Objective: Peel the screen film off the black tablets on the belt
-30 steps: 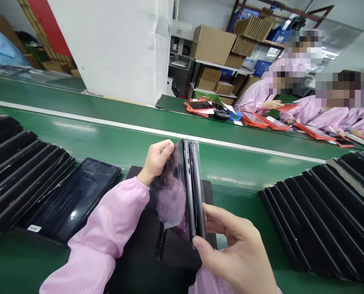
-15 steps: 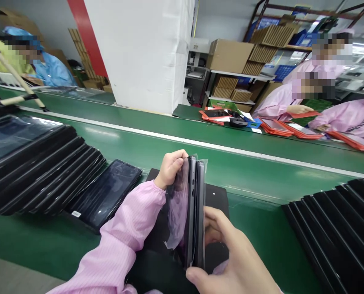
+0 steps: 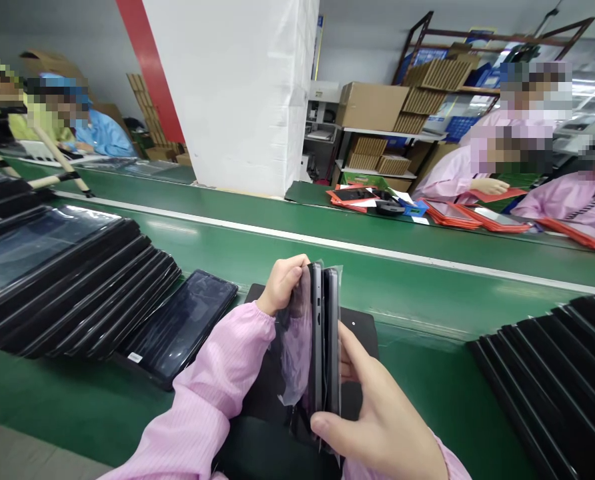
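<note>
Two dark tablets (image 3: 318, 347) stand on edge side by side in front of me, with a narrow gap between them. Clear plastic film (image 3: 297, 360) hangs loosely from the left face and sticks out at the top corner. My left hand (image 3: 283, 283) is closed on the film-covered far upper corner. My right hand (image 3: 377, 407) grips the tablets from the near right, its thumb at the lower edge and its fingers against the right face, partly hidden. Beneath them lies a black flat pad or case (image 3: 360, 327).
On the left, a film-covered tablet (image 3: 182, 327) lies beside a leaning row of black tablets (image 3: 92, 287). Another row of black flat items (image 3: 552, 373) leans at right. Across the green belt (image 3: 202, 240) are red sleeves (image 3: 452, 215) and co-workers in pink and blue.
The view has shifted slightly, so the scene sits a little lower. My right hand has moved slightly up along the tablets; the left keeps its hold at the far corner.
</note>
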Demonstrator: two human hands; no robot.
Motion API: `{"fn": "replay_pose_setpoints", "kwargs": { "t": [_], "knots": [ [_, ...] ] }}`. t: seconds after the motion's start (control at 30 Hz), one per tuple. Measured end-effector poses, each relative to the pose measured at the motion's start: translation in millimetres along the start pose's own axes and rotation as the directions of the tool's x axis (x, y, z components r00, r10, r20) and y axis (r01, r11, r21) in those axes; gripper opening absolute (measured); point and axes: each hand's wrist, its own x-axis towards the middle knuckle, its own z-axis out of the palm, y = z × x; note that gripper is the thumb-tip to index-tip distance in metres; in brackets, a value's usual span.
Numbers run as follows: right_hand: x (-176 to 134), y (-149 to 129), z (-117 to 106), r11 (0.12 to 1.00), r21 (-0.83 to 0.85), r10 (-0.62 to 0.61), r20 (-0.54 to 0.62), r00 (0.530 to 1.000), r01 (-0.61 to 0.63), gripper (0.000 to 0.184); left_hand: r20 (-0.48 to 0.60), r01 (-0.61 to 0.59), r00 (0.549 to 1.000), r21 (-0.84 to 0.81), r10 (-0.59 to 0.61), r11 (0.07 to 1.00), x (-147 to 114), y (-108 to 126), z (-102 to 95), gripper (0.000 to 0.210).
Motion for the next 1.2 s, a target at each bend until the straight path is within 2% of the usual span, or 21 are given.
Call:
{"fn": "replay_pose_setpoints", "kwargs": {
  "t": [0.3, 0.47, 0.6, 0.8, 0.97, 1.2],
  "knots": [
    [-1, -1, 1, 1.0, 0.005, 0.014, 0.018, 1.0, -0.014, 0.088, 0.023, -0.03, 0.999, -0.045, 0.031, 0.999, 0, 1, -1.4, 0.061],
    [-2, -3, 5, 0.999, -0.03, 0.014, -0.048, 0.999, -0.016, 0.078, 0.07, -0.035, 0.997, -0.114, 0.043, 0.993, -2, 5, 3.5, 0.06],
    [-3, -6, 7, 0.998, -0.041, 0.049, -0.073, 0.996, -0.052, 0.075, 0.086, -0.038, 0.995, -0.097, 0.047, 0.995, -3, 10, 7.3, 0.061],
    [-7, -8, 4, 0.997, -0.048, 0.063, -0.03, 0.998, -0.065, 0.078, 0.07, -0.034, 0.997, -0.113, 0.042, 0.993, -5, 12, 10.6, 0.058],
    [-10, -6, 3, 0.995, -0.067, 0.068, -0.004, 0.998, -0.068, 0.081, 0.036, 0.024, 0.999, -0.207, -0.017, 0.978, -7, 9, 14.6, 0.062],
    [-10, -6, 4, 0.992, -0.089, 0.091, -0.01, 0.996, -0.092, 0.084, 0.053, -0.007, 0.998, -0.268, 0.022, 0.963, -7, 8, 15.4, 0.058]
  ]
}}
